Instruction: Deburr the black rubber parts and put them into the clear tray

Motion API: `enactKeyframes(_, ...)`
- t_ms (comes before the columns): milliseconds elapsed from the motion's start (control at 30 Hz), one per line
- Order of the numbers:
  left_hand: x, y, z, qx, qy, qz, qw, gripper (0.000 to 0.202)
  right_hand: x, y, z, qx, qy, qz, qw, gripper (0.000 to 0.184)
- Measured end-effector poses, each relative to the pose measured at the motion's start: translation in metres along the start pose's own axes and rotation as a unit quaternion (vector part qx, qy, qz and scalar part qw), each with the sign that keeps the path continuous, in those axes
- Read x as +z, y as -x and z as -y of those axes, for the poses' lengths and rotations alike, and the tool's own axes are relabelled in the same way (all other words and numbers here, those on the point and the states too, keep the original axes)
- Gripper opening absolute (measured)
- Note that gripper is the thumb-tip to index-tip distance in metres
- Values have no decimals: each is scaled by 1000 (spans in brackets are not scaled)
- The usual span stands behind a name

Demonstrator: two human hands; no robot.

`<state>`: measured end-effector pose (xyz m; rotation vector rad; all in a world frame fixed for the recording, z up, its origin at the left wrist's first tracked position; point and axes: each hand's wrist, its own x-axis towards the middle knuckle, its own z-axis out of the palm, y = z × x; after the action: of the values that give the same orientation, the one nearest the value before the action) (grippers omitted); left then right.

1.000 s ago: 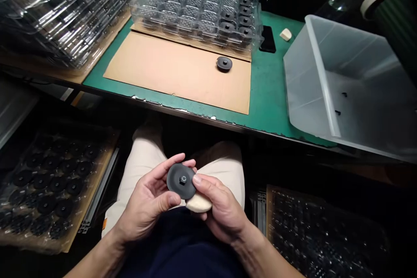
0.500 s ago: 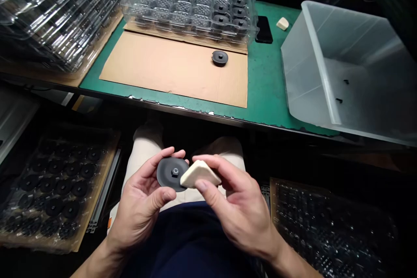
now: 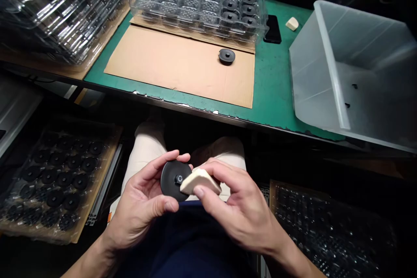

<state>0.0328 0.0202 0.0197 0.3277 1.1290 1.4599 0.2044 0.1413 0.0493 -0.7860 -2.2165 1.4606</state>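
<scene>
A clear bin is sitting at the bench's right end, a tray along its far edge. Over the lap, the left hand is gripping a black disc upright; the right hand is pinching a cream block against the disc's face.

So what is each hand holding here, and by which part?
The left hand pinches a black disc by its rim. The right hand grips a cream wedge-shaped block by its sides, its corner against the disc's face.
</scene>
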Motion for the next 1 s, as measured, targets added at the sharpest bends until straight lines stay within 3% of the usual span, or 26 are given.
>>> enactKeyframes(100,0,0,-1,-14,7,5,1000,70,-3,-2,-1,-25,37,-42,998,12)
enactKeyframes(233,-1,0,-1,-42,29,19,999,68,-5,-4,-2,-10,14,28,999,11)
enactKeyframes(400,-4,0,5,-51,51,17,997,65,-2,-4,-4,-38,82,-44,995,17)
enactKeyframes(567,-1,1,6,-60,117,-18,991,44,-2,-2,1,29,9,44,999,13)
enactKeyframes(733,2,-1,0,-84,102,-6,991,40,6,-3,-5,-45,113,-49,991,17)
enactKeyframes(800,2,-1,-1,-92,100,-8,991,41,9,-1,-6,-60,118,-58,989,17)
enactKeyframes(933,-1,-1,0,-102,114,-53,987,41,9,3,-4,3,40,20,999,14)
enactKeyframes(1000,-2,-1,1,-111,115,-49,986,41,7,4,-3,24,20,47,998,16)
